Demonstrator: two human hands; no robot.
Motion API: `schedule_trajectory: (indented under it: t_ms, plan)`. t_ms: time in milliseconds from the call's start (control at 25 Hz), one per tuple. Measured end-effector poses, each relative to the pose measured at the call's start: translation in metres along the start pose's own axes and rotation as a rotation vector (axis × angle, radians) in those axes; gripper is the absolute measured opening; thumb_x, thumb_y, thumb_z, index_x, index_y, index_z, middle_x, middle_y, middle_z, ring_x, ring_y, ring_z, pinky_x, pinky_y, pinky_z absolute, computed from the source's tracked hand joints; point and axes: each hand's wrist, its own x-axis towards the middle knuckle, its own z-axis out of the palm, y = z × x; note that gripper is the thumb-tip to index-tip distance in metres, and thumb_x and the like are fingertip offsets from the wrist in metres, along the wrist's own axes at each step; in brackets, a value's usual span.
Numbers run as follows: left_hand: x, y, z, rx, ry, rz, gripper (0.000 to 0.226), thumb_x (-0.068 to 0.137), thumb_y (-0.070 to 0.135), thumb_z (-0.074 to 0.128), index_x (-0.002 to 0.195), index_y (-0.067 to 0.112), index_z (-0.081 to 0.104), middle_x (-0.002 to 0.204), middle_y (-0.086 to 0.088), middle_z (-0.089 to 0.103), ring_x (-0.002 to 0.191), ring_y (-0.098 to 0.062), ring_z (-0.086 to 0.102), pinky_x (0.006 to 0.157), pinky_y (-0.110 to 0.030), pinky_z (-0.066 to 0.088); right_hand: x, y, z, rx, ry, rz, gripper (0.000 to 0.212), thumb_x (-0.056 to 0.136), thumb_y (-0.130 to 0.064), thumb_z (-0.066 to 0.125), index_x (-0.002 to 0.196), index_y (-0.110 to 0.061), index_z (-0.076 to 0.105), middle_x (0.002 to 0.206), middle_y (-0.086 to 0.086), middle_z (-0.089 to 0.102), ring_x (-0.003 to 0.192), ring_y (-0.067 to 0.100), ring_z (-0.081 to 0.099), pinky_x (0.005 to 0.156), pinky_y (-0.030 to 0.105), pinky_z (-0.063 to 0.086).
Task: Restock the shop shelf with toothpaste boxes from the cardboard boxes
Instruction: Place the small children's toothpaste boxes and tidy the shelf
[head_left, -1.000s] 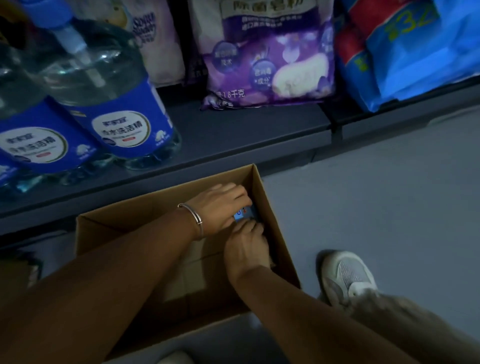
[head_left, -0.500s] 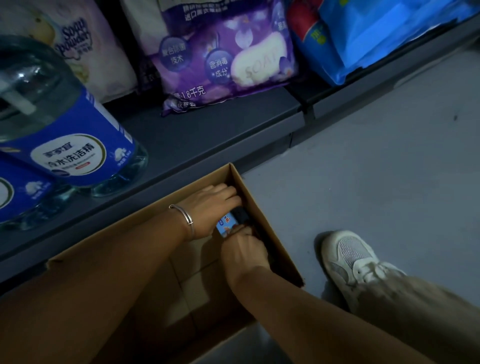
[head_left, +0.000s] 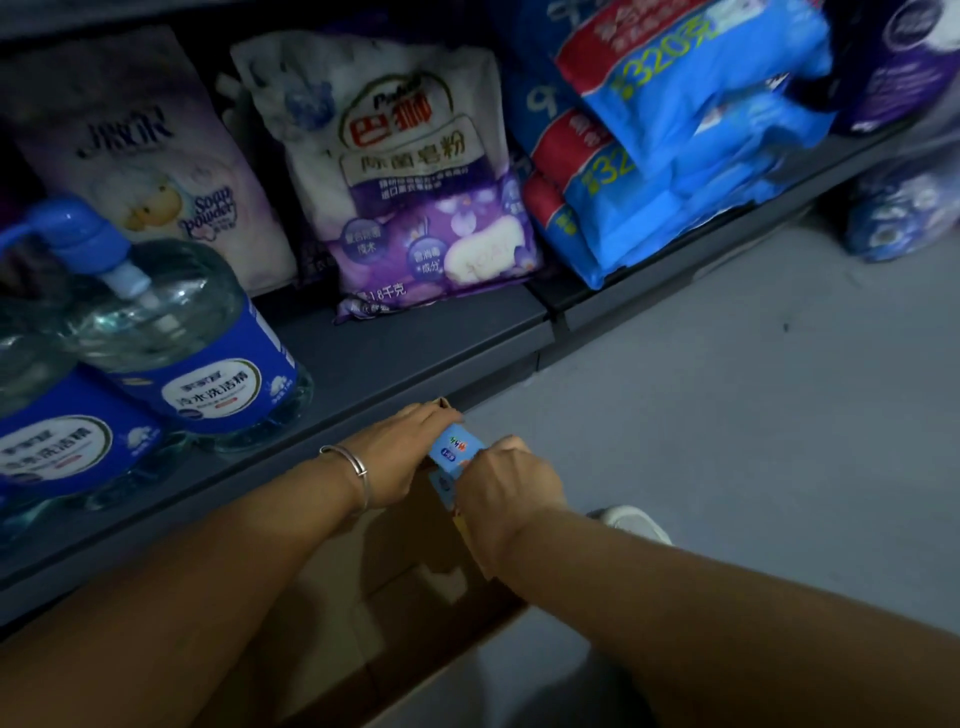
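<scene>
Toothpaste boxes, small light-blue printed cartons (head_left: 456, 453), are clamped between both hands above the open brown cardboard box (head_left: 415, 577). Left hand (head_left: 402, 452), with a silver bangle (head_left: 358, 470) at the wrist, curls its fingers over the far end; right hand (head_left: 506, 486) grips the near end, fingers wrapped out of sight. Risk: a lower carton, squeezed only endwise, may slip from the stack and drop back into the box, or onto the grey floor (head_left: 727, 415).

Both forearms reached in from lower frame toward centre. Left hand (head_left: 410, 449), bracelet on wrist, and right hand (head_left: 501, 480) gripped toothpaste boxes (head_left: 453, 451) between them.
</scene>
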Motion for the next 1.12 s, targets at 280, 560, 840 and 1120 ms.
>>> schedule_trajectory:
  t_ms: [280,560,840,1120]
  plan:
    - [0.007,0.0,0.04,-0.079,0.113,-0.051,0.057,0.087,0.011,0.055,0.136,0.025,0.028,0.13,-0.001,0.048,0.118,-0.014,0.051,0.095,-0.032,0.05,0.013,0.059,-0.007,0.132,0.19,0.166,0.05,0.092,-0.018,0.055,0.136,-0.005,0.036,0.123,0.014,0.045,0.106,0.023,0.055,0.07,0.027,0.04]
    - [0.015,-0.011,0.088,-0.403,0.456,-0.144,0.05,0.088,0.005,0.054,0.134,0.014,0.038,0.125,0.004,0.039,0.109,-0.008,0.047,0.089,-0.026,0.049,0.051,0.066,0.018,0.243,0.187,0.211,0.058,0.087,-0.022,0.062,0.135,-0.006,0.034,0.12,0.012,0.045,0.1,0.023,0.056,0.067,0.027,0.04]
    - [0.011,-0.038,0.126,0.202,0.101,0.272,0.042,0.073,0.022,0.038,0.1,0.028,0.071,0.096,0.009,0.069,0.086,-0.01,0.066,0.075,-0.019,0.055,0.064,0.062,0.035,0.227,0.167,0.211,0.057,0.088,-0.022,0.06,0.137,-0.005,0.034,0.119,0.012,0.046,0.095,0.021,0.056,0.068,0.028,0.044]
    - [0.023,-0.029,0.129,0.454,-0.006,0.358,0.042,0.043,0.036,0.088,0.082,0.03,0.074,0.082,0.008,0.071,0.074,-0.011,0.068,0.066,-0.02,0.056,0.066,0.065,0.045,0.206,0.161,0.197,0.058,0.088,-0.023,0.061,0.137,-0.006,0.035,0.12,0.012,0.046,0.096,0.021,0.057,0.072,0.028,0.048]
